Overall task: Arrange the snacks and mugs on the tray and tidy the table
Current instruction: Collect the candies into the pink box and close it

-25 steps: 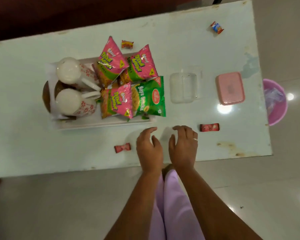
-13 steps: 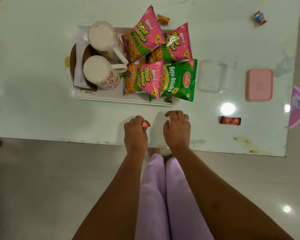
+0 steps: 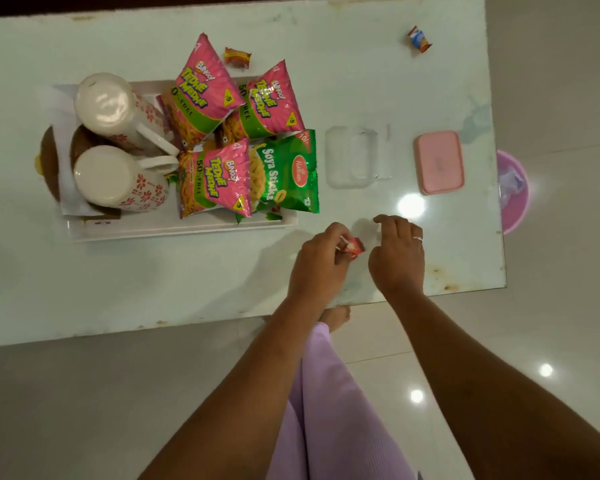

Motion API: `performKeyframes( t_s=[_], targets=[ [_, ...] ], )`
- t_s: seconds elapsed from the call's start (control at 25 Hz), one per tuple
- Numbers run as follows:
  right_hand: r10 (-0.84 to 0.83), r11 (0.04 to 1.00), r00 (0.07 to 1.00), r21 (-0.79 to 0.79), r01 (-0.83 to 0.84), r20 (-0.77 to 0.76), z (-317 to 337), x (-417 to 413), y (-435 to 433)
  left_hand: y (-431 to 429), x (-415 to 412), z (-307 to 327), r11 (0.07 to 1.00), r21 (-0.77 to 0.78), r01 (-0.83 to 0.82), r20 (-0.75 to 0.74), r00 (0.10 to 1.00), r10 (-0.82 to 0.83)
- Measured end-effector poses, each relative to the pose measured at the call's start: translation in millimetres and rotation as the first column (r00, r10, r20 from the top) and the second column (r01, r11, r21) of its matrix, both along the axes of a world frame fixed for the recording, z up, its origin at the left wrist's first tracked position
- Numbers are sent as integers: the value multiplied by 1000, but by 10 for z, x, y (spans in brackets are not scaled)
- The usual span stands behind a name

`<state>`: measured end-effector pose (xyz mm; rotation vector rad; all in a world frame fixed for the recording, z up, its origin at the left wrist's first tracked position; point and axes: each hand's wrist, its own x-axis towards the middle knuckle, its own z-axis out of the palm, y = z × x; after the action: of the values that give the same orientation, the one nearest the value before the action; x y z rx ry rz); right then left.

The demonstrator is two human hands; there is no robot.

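A white tray (image 3: pixel 174 230) holds two upside-down floral mugs (image 3: pixel 103 105) (image 3: pixel 101 176), three pink snack packets (image 3: pixel 201 95) (image 3: pixel 271 102) (image 3: pixel 215 178) and a green Soya Sticks packet (image 3: pixel 288 171). My left hand (image 3: pixel 319 265) pinches a small red candy wrapper (image 3: pixel 353 245) just off the tray's near right corner. My right hand (image 3: pixel 397 254) is arched beside it, fingertips down on the white table (image 3: pixel 153 271). Whatever lies under those fingers is hidden.
An orange candy wrapper (image 3: pixel 237 57) lies behind the tray, and a red-blue one (image 3: pixel 419 38) at the far right. A clear container (image 3: pixel 352 157) and a pink box (image 3: pixel 439 162) sit right of the tray. A pink bin (image 3: pixel 513 192) stands past the table's right edge.
My left hand picked the red candy wrapper off the table and carried it right. My right hand moved right over where a red bar wrapper lay; that wrapper no longer shows.
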<state>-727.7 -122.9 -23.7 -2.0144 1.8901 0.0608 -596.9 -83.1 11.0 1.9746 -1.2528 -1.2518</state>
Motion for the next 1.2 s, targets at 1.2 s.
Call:
performKeyframes(
  t_s=[1.2],
  targets=[
    [-343, 939, 824, 130, 319, 450, 307, 389, -1424, -1691, 54, 78, 996, -70, 48, 343, 939, -21]
  ],
)
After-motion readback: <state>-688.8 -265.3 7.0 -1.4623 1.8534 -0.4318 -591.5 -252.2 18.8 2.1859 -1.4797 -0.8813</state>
